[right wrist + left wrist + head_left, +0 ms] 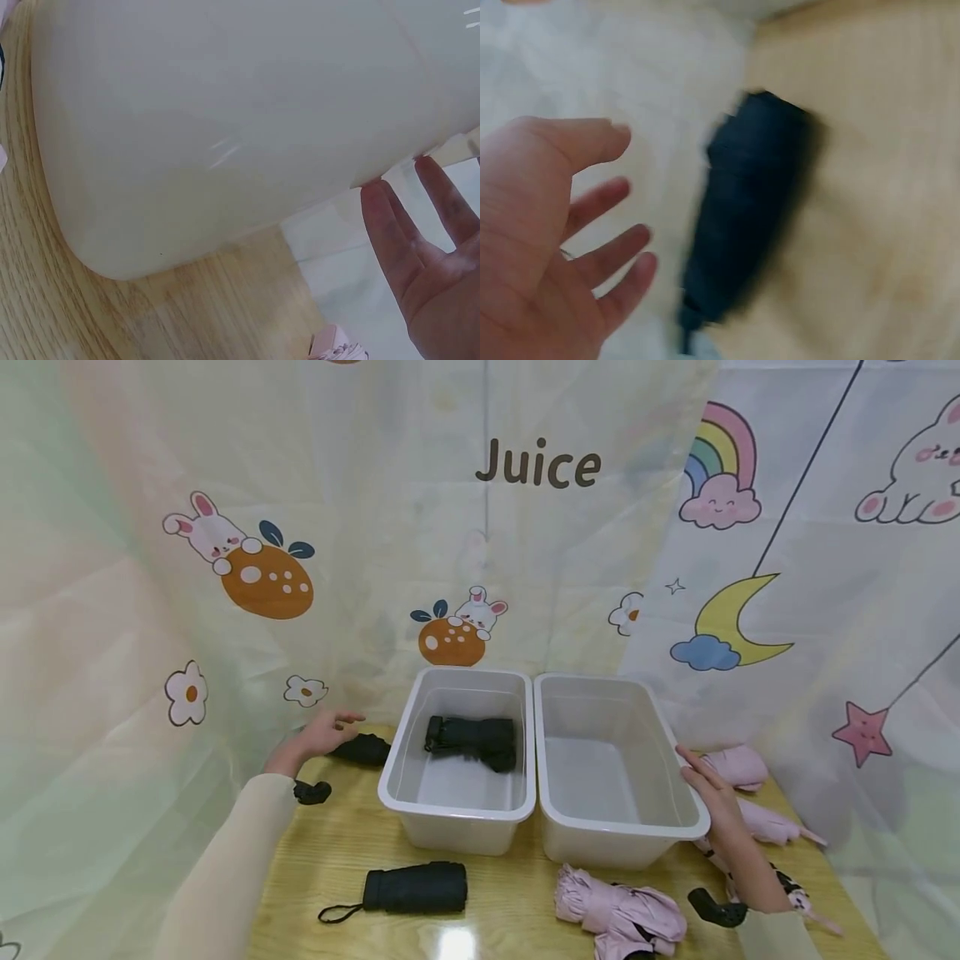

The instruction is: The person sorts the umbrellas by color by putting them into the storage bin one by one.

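The left hand [318, 737] is wide open, left of center, just above a black umbrella [363, 749] (folded) beside the left bin [457, 802]. The right hand [712, 793], fingers straight, touches the right bin [678, 827] holding 0 umbrellas.

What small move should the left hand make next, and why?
Probably it should lower and close on the black umbrella lying beside the left bin. The left hand is open just above it, holding nothing, and one black umbrella already lies in that bin. The right hand rests open at the empty right bin's rim, near the pink umbrellas.
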A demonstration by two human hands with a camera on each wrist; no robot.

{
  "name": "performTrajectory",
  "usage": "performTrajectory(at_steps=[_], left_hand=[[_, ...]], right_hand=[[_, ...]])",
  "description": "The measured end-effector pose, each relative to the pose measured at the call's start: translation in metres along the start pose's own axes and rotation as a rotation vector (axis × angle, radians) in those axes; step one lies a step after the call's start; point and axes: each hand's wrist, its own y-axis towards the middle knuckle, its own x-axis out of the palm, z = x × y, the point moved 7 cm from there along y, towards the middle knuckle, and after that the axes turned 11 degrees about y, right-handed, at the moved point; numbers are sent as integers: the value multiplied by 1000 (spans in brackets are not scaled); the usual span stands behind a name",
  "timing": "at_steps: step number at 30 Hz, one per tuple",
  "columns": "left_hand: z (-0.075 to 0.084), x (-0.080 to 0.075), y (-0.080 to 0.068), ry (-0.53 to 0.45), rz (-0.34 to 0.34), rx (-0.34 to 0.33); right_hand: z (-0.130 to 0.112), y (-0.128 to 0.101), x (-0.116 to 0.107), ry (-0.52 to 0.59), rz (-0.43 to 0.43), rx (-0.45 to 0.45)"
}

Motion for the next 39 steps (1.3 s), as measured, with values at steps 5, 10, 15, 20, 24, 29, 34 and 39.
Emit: performTrajectory(at_steps=[5,10,15,20,24,29,34,39], left_hand=[[-23,26,-6,137,66,-11],[-34,48,-10,308,17,-58],[-41,57,-10,478,23,-99],[-44,57,-14,568,133,-85],[-48,64,-22,483,86,-120],[-42,72,-27,466,29,-48],[-39,69,-23,352,75,19],[-38,67,-19,171,84,13]], right_hand=[[2,3,1,2,-15,3],[3,4,3,31,-32,-2],[2,3,5,50,-38,-23],[5,-1,7,43,-31,-24],[8,-4,7,59,-36,-22],[8,-4,7,82,-38,-43],[4,-1,6,97,-30,-44],[1,-1,4,109,-26,-48]])
